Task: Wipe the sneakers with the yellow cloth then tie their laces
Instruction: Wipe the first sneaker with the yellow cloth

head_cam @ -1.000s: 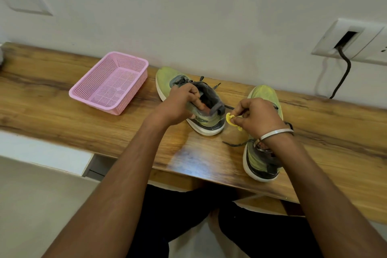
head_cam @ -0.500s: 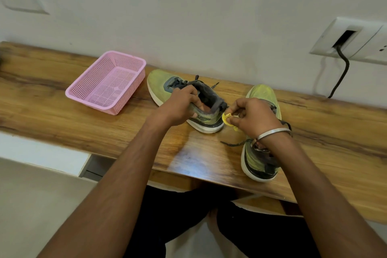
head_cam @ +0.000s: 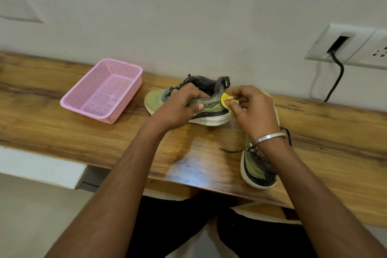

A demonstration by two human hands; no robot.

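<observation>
A: Sneakers — two, green-yellow with grey collars, both on the wooden desk (head_cam: 62, 123). Left sneaker (head_cam: 211, 108) lies sideways, toe pointing away from the right hand, sole edge toward the camera, heel at the cloth. Right sneaker (head_cam: 258, 165) sits under the right wrist, toe toward the wall, heel at the desk's near edge.

B: Grips?

A: Left hand (head_cam: 180, 109) grips the left sneaker at the collar: fingers curl over the top edge, thumb presses on the side panel. Right hand (head_cam: 254, 111) pinches the yellow cloth (head_cam: 227, 100) between thumb and fingers. Cloth is bunched small, touching the heel side of the held sneaker, just beside the left thumb.

B: Laces?

A: Untied. One dark lace (head_cam: 232, 150) trails out from the right sneaker, below the right wrist, lying on the desk. The held sneaker's laces show loose just past the left-hand fingers, toward the wall.

B: Anything else?

A: Metal bangle (head_cam: 270, 137) on the right wrist. Pink basket (head_cam: 100, 90) on the desk, well apart from the left hand, on its outer side. Wall socket plate (head_cam: 345, 47) up past the right hand, black cable (head_cam: 336, 81) hanging from it down to the desk. Person's dark trousers show under the desk edge, between the forearms.

B: Cloth contact firm?

A: Touching the heel; how hard it presses, can't tell.
</observation>
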